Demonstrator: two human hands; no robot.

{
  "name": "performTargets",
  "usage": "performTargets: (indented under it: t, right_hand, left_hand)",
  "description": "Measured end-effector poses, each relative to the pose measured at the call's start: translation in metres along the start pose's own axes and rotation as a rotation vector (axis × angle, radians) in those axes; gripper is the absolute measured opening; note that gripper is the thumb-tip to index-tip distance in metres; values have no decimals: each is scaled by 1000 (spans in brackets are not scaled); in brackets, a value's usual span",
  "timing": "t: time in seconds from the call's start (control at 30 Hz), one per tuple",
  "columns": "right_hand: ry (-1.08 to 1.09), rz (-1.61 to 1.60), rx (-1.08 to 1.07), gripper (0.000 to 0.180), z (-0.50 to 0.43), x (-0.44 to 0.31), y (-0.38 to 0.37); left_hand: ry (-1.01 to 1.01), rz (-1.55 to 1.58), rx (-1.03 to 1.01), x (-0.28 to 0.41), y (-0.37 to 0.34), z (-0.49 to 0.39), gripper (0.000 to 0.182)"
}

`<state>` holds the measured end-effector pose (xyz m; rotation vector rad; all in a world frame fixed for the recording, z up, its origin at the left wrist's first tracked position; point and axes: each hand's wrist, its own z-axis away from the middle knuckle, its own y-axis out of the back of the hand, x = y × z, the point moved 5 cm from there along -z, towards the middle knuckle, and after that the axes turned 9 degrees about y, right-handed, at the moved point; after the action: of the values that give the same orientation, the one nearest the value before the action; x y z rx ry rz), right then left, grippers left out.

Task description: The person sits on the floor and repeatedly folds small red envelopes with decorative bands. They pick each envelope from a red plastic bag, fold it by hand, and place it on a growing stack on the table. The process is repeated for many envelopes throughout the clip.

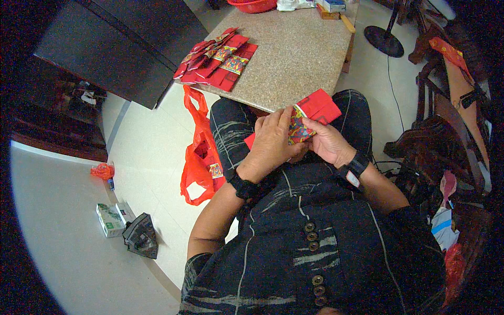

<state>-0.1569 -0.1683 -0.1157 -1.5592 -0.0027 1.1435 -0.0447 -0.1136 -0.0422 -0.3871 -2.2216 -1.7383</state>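
Above my lap, at the near edge of a speckled stone tabletop (291, 55), both hands hold a red paper packet (319, 106) with a colourful patterned band around its middle. My left hand (271, 138) lies over the packet's left part with its fingers across it. My right hand (328, 139) grips the lower right edge, thumb on the band. Several similar red packets with patterned bands (236, 63) lie overlapping at the tabletop's left corner. Below that corner, a red plastic bag (197, 157) on the floor holds more red packets with such bands.
A red basin (252, 4), a white bag (295, 4) and small boxes (332, 6) stand at the table's far end. Dark cabinet doors (118, 47) are at the left. A fan base (384, 41) and dark wooden chairs (425, 141) are at the right, with a cable on the floor.
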Motion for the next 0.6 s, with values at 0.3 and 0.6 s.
performTargets:
  t: [0.3,0.6]
  right_hand:
    - [3,-51,120,33,-2,-1,11]
    - [18,-14,231,33,-3,-7,39]
  left_hand:
    - [74,-7,-113,-4,0,0,84]
    - [134,60,70,-39,27,25,74]
